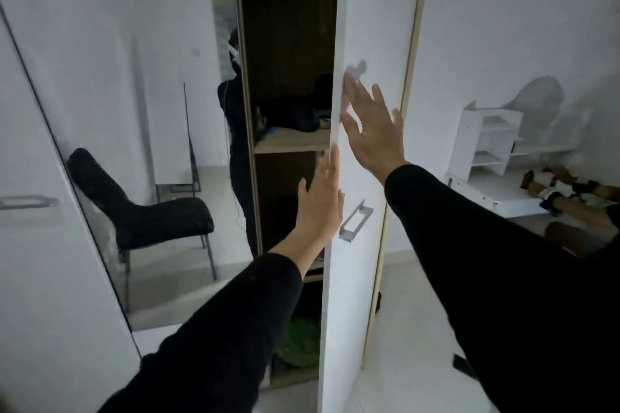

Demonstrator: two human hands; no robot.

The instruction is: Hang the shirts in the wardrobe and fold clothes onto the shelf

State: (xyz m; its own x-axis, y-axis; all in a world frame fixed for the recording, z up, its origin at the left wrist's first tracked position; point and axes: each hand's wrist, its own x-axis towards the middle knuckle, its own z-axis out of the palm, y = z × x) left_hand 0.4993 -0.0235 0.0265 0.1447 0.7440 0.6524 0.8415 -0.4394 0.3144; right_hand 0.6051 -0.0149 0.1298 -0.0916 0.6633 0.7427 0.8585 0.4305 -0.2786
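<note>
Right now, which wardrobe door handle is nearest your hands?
The handle on the open door, just right of the left hand; the other handle is far left.

To my left, a black upholstered chair (141, 211) on thin metal legs appears reflected in a mirror panel (110, 151). To my right, a white shelf unit (483, 141) stands against the wall, with shoes (550, 188) just beside its base.

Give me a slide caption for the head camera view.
Both open hands, left and right, on the white wardrobe door, dark clothes on the shelf inside.
</note>
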